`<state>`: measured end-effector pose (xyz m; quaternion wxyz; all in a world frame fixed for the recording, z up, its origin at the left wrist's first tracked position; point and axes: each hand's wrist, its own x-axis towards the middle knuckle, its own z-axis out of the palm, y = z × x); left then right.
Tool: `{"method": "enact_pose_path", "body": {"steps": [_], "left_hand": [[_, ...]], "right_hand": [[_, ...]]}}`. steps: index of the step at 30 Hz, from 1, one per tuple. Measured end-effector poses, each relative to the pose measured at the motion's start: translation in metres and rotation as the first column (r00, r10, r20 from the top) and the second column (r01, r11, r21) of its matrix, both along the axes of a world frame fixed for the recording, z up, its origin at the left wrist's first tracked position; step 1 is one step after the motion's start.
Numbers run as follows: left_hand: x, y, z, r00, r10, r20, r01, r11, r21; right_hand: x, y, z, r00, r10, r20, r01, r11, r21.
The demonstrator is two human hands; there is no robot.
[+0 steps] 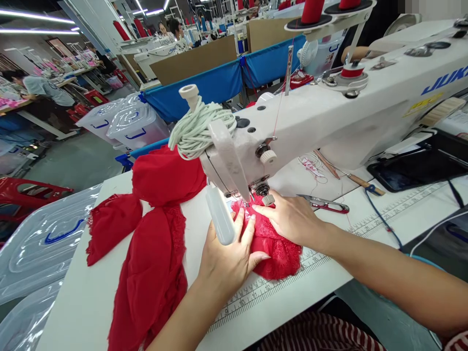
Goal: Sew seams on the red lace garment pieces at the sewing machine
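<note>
A piece of red lace fabric (280, 256) lies bunched under the needle area of a white sewing machine (307, 114). My left hand (228, 248) rests on the fabric's left side, fingers spread and pointing toward the presser foot, thumb out to the right. A pale, translucent bar (221, 217) hanging from the machine head covers part of that hand. On the fabric's right side lies my right hand (292, 219), palm down, its index finger stretched toward the needle; some of its fingers are hidden. Both hands press on the fabric without visibly gripping it.
More red fabric (149, 273) is heaped left on the white table. Thread snips (327, 204), a wooden-handled tool (365, 185) and a black tablet-like device (420, 165) lie right. A ruler strip (256, 297) follows the front edge. Clear plastic bins (40, 243) stand left.
</note>
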<state>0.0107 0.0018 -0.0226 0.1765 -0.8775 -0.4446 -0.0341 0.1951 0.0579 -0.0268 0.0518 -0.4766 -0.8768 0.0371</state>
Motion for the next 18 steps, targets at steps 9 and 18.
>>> {"method": "enact_pose_path", "body": {"steps": [9, 18], "left_hand": [[0.0022, -0.0015, -0.0014, 0.998, 0.056, 0.024, -0.055, 0.998, -0.039], [0.0017, -0.0006, -0.0019, 0.998, 0.062, 0.010, -0.062, 0.998, -0.005]], "right_hand": [[-0.0003, -0.0008, -0.0015, 0.999, -0.011, -0.052, 0.011, 1.000, 0.013], [-0.0010, 0.0011, -0.0031, 0.998, -0.020, -0.067, 0.021, 0.999, 0.025]]}}
